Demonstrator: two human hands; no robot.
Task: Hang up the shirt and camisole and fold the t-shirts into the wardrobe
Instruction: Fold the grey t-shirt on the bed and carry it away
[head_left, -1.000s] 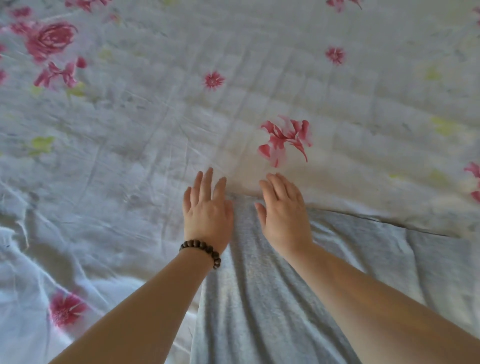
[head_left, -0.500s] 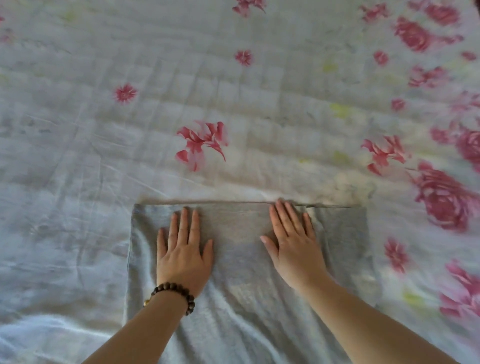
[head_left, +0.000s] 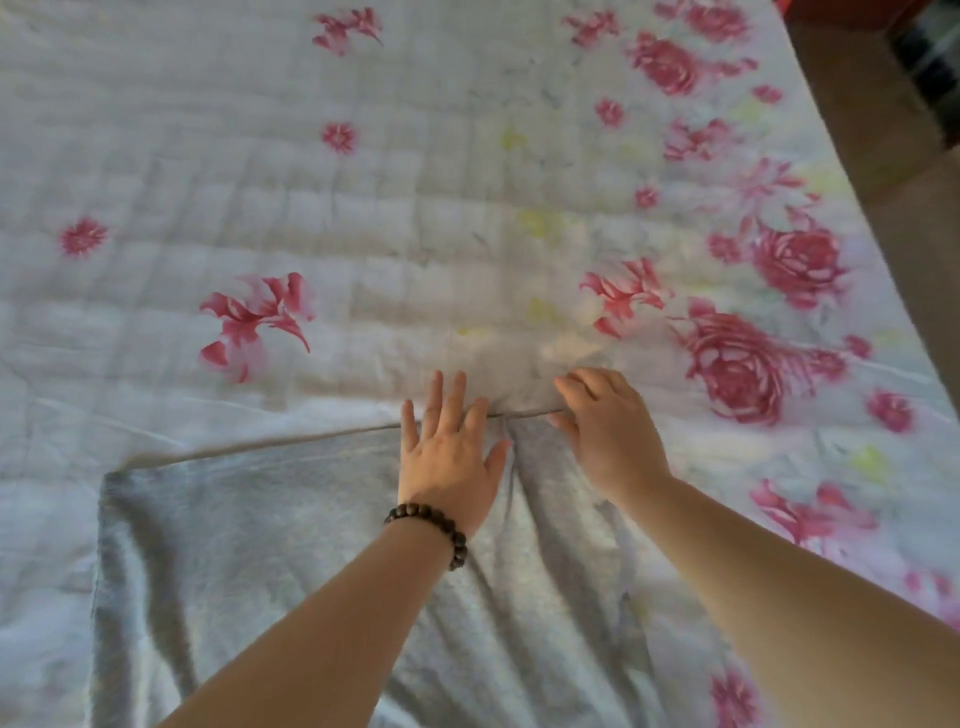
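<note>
A bed (head_left: 363, 208) with a pink-flowered white sheet fills the view. A creased grey t-shirt (head_left: 249, 545) lies spread on its near part. The left hand (head_left: 449, 462), fingers straight, presses the t-shirt's far edge. Just beside it the right hand (head_left: 608, 436) curls over that edge; gripping or not, I cannot tell. Brown floor (head_left: 893, 182) borders the bed's right.

The grey t-shirt (head_left: 260, 545) runs off the frame at 6 o'clock, and its 3 o'clock edge lies partly hidden beneath my right forearm (head_left: 779, 597). My right grip (head_left: 608, 431) bends its fingertips down at the shirt's far hem; whether they pinch cloth I cannot tell. At 1 o'clock, beyond the bed (head_left: 363, 208), dark shapes (head_left: 930, 57) blur past naming.
</note>
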